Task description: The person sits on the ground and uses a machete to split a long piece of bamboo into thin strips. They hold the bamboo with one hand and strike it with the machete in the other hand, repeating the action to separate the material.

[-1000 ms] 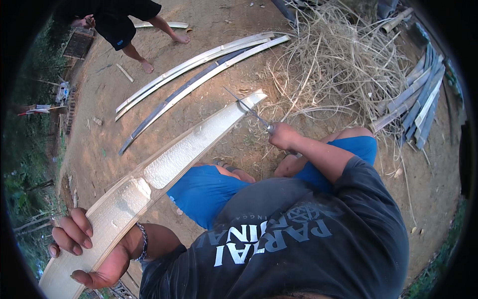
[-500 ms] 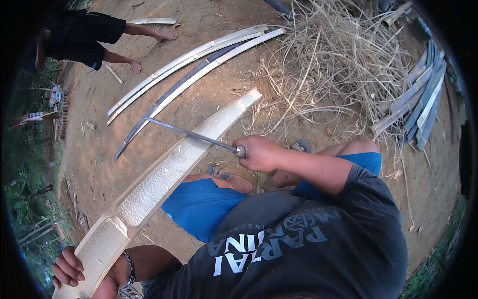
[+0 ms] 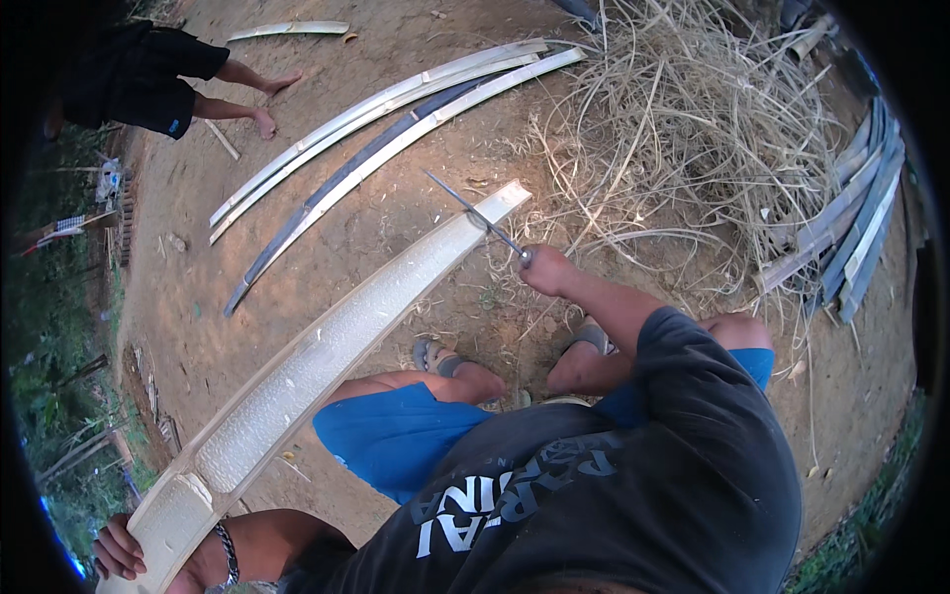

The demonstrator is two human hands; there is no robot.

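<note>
A long split piece of bamboo (image 3: 327, 356) slants from the lower left to the middle, its pale hollow inner side up. My left hand (image 3: 121, 550) is closed around its near end, fingers over the far edge and the palm side partly hidden beneath. In my right hand (image 3: 547, 270) is the handle of a long knife (image 3: 447, 188), gripped in a fist. The narrow dark blade lies across the bamboo close to its far tip, at the joint there. Whether the edge bites into the bamboo cannot be made out.
Several split bamboo strips (image 3: 336, 124) lie on the dirt ground ahead. A tangled heap of thin shavings (image 3: 693, 148) spreads at the far right, beside a stack of grey-green strips (image 3: 856, 228). Another person's bare legs (image 3: 233, 107) stand at the far left.
My right hand has carried the knife rightward and away, from mid-length of the bamboo to near its far tip. The left hand keeps its hold, shifted slightly lower left.
</note>
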